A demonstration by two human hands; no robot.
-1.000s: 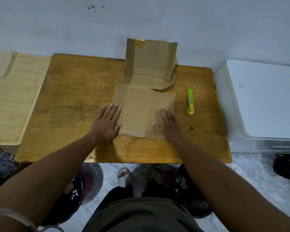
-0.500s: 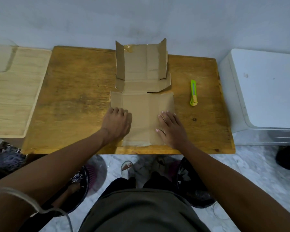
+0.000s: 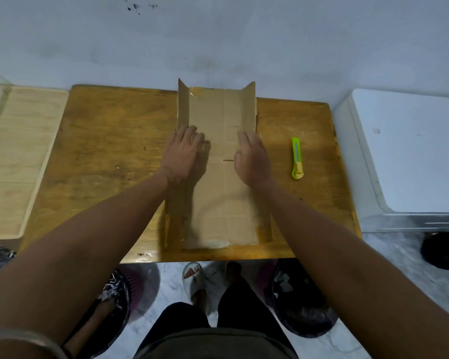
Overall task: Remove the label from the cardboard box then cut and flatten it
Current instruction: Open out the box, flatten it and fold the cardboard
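Observation:
The cut-open cardboard box [image 3: 218,203] lies almost flat along the middle of the wooden table [image 3: 109,151]. Its far section still has two side flaps standing up, one at the left [image 3: 183,104] and one at the right [image 3: 249,107]. My left hand [image 3: 183,154] presses palm down on the cardboard at the foot of the left flap. My right hand [image 3: 252,159] presses palm down at the foot of the right flap. Neither hand grips anything. A green and yellow utility knife [image 3: 297,158] lies on the table to the right of my right hand.
A pale wooden board [image 3: 13,161] adjoins the table on the left. A white appliance [image 3: 410,156] stands close on the right. The wall runs right behind the table. Below the near edge are my legs, sandalled feet and dark bags on the floor.
The upright far section of the box has gone down onto the table. Both hands have slid forward from the near panel to the middle of the cardboard.

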